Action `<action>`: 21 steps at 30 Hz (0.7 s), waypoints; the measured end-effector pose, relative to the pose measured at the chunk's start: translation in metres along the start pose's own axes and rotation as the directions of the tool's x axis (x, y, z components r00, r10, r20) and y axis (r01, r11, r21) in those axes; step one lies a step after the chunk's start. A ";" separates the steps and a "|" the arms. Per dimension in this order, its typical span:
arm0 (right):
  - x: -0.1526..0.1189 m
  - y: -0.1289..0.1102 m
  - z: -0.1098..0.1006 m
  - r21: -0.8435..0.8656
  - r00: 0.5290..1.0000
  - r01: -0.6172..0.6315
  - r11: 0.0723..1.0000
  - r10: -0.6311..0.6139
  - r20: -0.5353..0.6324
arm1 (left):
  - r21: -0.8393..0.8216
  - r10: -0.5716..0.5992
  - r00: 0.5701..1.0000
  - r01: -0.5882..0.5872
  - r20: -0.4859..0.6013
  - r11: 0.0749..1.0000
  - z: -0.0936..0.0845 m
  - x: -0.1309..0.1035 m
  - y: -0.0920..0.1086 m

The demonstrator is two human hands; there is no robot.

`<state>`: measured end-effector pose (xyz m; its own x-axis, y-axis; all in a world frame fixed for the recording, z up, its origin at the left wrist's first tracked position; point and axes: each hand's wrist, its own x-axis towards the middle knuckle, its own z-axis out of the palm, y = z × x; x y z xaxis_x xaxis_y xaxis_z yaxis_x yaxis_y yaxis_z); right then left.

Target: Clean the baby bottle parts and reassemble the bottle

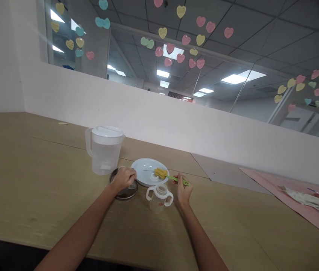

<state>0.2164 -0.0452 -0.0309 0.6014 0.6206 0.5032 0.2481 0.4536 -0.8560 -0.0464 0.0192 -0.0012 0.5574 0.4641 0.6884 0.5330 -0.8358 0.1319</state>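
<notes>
A bottle brush (161,173) with a yellow sponge head and green handle is held by its handle in my right hand (184,190). Its head hangs over a white plate (141,165), close to a small white round piece (154,177) in that plate. My left hand (124,178) is closed above a round metal dish (124,194); something clear shows below its fingers, but I cannot make out what they hold. Between my hands stands a clear baby bottle (157,203) with two white handles, upright and without a cap.
Behind my left hand stands a lidded clear pitcher (105,154) of water. A pink sheet (289,199) with white crumpled material (312,201) covers the table's right side. A low white wall (153,113) runs along the back, under a window with heart-shaped notes.
</notes>
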 end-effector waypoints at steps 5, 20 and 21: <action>0.001 0.001 0.000 -0.005 1.000 0.005 1.000 -0.005 -0.014 | 0.011 -0.011 1.000 0.010 0.024 1.000 -0.003 0.001 0.003; 0.000 -0.004 0.000 -0.013 1.000 0.004 1.000 -0.004 0.003 | 0.042 -0.013 1.000 0.013 0.014 0.999 -0.005 0.001 0.006; 0.000 -0.004 0.000 -0.015 1.000 0.001 1.000 -0.001 0.002 | 0.043 -0.014 1.000 0.014 0.004 0.999 -0.006 0.001 0.006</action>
<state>0.2158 -0.0466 -0.0274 0.5997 0.6216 0.5040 0.2602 0.4441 -0.8574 -0.0461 0.0128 0.0046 0.5526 0.4771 0.6833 0.5673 -0.8160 0.1110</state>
